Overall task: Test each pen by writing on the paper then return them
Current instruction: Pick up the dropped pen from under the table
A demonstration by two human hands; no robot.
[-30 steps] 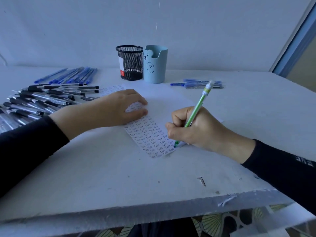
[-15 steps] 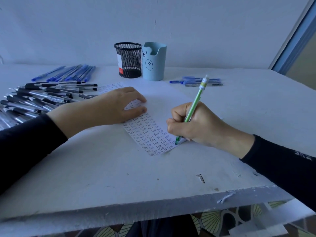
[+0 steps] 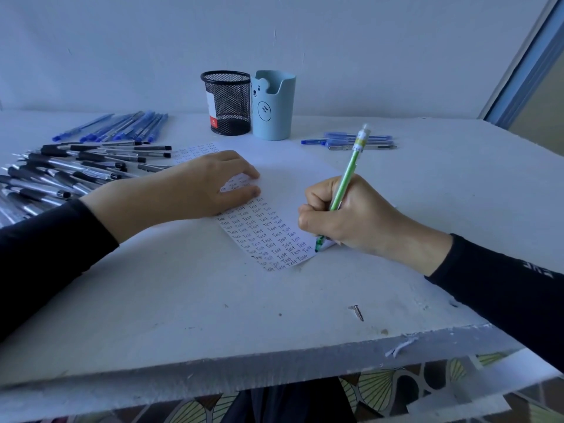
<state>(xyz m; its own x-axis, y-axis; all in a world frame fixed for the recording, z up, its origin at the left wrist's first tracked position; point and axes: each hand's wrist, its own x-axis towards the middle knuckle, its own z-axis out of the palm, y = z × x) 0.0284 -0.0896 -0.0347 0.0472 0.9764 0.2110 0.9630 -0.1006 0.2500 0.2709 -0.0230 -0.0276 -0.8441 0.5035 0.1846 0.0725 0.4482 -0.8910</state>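
Table (image 3: 183,300) w/ pens (image 3: 61,175), paper (image 3: 283,166), mesh cup (image 3: 227,102), blue cup (image 3: 273,108), poss. screw (image 3: 356,312).

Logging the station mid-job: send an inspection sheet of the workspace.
Surface: white table, front edge chipped.
Job's things: green pen tip on paper; rows of "Test" written; black pens and blue pens left; more pens right.
Clutter: mesh cup, blue cup, screw.
Grippers: left hand rests on paper; right hand grips green pen.
Cables: nothing seen.
Surroundings: wall behind; frame at right.

Small screw (image 3: 356,312), maybe nail, on white table (image 3: 183,300) near front edge.
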